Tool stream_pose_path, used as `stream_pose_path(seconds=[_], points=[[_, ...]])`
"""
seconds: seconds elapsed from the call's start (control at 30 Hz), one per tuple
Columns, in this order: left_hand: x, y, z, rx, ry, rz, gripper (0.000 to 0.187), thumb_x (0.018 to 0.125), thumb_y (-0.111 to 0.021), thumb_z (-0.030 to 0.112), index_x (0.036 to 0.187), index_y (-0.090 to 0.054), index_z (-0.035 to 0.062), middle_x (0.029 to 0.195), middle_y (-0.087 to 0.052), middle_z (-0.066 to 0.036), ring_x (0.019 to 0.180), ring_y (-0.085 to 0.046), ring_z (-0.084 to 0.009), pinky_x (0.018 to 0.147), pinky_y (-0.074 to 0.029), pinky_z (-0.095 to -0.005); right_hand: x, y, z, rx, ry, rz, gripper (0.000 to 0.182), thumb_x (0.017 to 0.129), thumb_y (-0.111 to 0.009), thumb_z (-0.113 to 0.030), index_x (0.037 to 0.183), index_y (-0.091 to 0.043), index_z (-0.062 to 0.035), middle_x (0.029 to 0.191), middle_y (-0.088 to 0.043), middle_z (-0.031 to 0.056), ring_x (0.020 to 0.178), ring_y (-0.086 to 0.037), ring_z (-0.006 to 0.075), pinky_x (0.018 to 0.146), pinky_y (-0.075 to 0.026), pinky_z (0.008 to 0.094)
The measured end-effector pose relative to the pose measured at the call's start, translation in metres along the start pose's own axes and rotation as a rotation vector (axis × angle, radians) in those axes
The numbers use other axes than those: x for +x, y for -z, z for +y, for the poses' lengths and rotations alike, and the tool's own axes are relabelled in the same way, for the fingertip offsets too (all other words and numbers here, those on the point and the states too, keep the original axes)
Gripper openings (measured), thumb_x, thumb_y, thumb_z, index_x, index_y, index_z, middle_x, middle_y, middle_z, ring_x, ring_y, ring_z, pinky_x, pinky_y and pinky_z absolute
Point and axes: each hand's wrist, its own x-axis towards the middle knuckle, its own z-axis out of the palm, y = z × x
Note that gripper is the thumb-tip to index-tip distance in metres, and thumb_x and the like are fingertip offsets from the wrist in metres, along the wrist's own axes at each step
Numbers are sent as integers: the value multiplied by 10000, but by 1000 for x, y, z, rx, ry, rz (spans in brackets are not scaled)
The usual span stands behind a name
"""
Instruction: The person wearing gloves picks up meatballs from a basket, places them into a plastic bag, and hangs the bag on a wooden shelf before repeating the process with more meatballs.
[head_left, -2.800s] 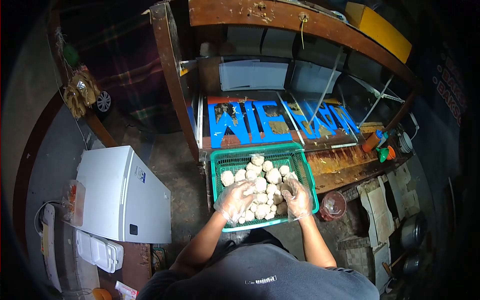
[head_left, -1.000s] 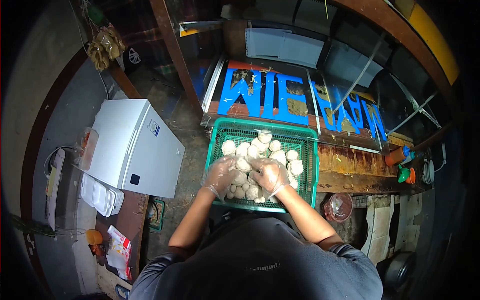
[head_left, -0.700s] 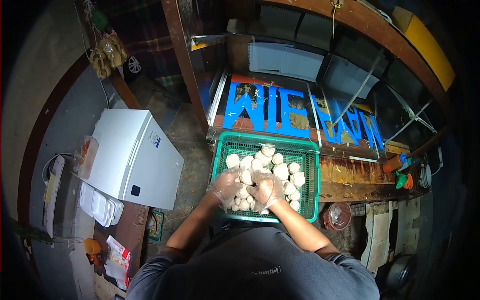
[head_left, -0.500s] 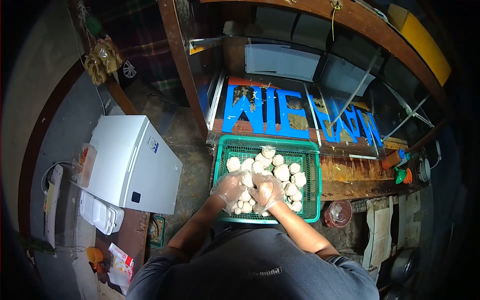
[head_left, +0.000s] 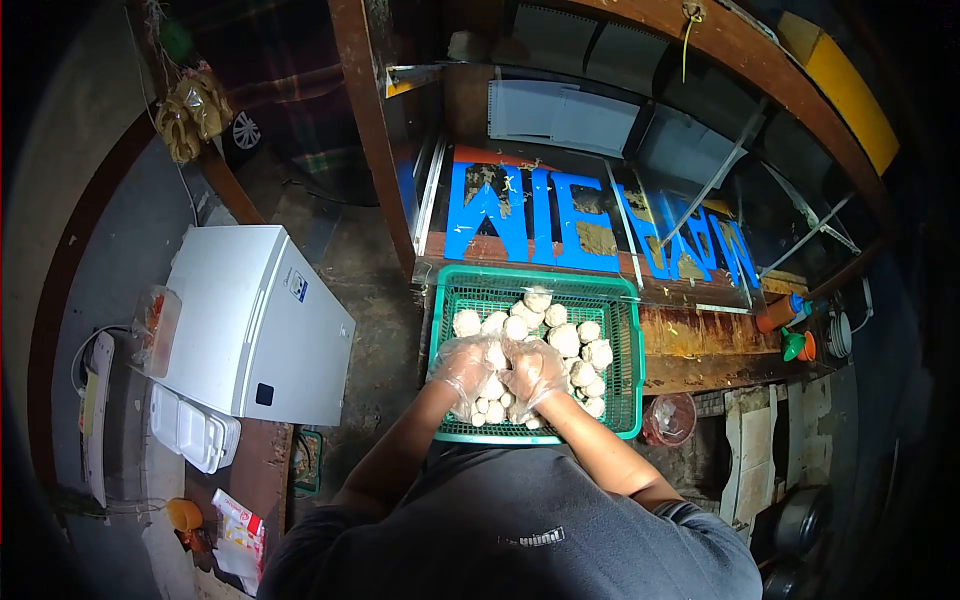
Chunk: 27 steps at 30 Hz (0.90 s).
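Beside the wooden counter (head_left: 705, 348), a green basket (head_left: 637, 350) holds white balls (head_left: 564, 341); left hand (head_left: 463, 365) and right hand (head_left: 534, 368) curl close together, grip I cannot tell.

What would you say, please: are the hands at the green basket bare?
No, clear plastic gloves cover both the left hand and the right hand.

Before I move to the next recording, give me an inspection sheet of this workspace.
Surface: brown wooden counter, visibly stained.
Job's things: pale balls of mixed sizes in a green basket.
Clutter: white container and orange cup at far left.
Grip: gloved left hand and right hand close together over the basket; fingertips partly hidden, hold unclear.
Cables: cord looping by the left wall.
Surroundings: white appliance left, blue lettering ahead.
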Motion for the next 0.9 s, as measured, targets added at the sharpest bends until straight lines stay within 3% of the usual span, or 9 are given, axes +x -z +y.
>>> stream_pose_path(seconds=[0.13, 0.2, 0.37, 0.5, 0.57, 0.6, 0.73, 0.9], points=[[-1, 1, 3, 88, -11, -6, 537, 872, -667, 203, 1373, -537, 58, 1365, -564, -195, 1256, -536, -356, 1079, -416, -416, 3, 2, -1, -49, 27, -2, 557, 744, -730, -274, 1258, -620, -92, 893, -715, 148, 853, -680, 343, 770, -542, 453], [-2, 3, 9, 168, 37, -66, 570, 893, -665, 236, 1411, -493, 72, 1402, -534, -186, 1289, -508, -357, 1093, -399, -423, 6, 4, -3, -67, 18, -50, 420, 776, -666, -218, 1167, -662, -66, 924, -717, 149, 886, -682, 333, 779, -548, 454], [-4, 6, 15, 177, 75, -105, 573, 906, -658, 262, 1420, -482, 79, 1415, -519, -193, 1314, -483, -358, 1107, -381, -426, 13, 1, -2, -104, 34, -93, 437, 785, -634, -178, 1206, -648, -66, 919, -722, 132, 895, -684, 312, 773, -545, 442], [-1, 5, 9, 186, 55, -138, 552, 915, -642, 289, 1404, -499, 74, 1410, -519, -203, 1317, -477, -361, 1113, -373, -424, 10, 4, -4, -104, 41, -31, 406, 764, -635, -155, 1156, -669, -55, 897, -721, 139, 871, -680, 330, 773, -543, 454], [-2, 7, 9, 202, 48, -144, 544, 921, -631, 300, 1394, -505, 63, 1400, -527, -204, 1316, -477, -364, 1111, -373, -427, 9, 9, -2, -41, 46, -56, 410, 753, -652, -169, 1144, -678, -50, 885, -720, 150, 853, -677, 345, 775, -539, 462], [-4, 5, 7, 203, 20, -108, 550, 914, -636, 298, 1391, -506, 57, 1391, -533, -210, 1311, -480, -368, 1108, -374, -431, 8, 6, 1, -53, 91, 17, 449, 764, -688, -282, 1157, -672, -64, 895, -720, 160, 825, -689, 346, 742, -555, 453], [-3, -5, -8, 181, -138, 41, 564, 882, -650, 266, 1382, -512, 43, 1334, -562, -231, 1274, -501, -385, 1085, -387, -447, 4, 0, 5, -22, 74, 18, 499, 776, -694, -304, 1208, -642, -60, 960, -712, 162, 889, -679, 350, 816, -539, 458], [-4, -1, -9, 63, -246, 57, 606, 864, -666, 247, 1398, -484, 25, 1337, -546, -252, 1255, -503, -407, 1080, -384, -447, -1, 14, 3, 58, 69, 57, 551, 785, -694, -347, 1242, -619, -47, 1006, -702, 172, 928, -666, 362, 836, -528, 463]])
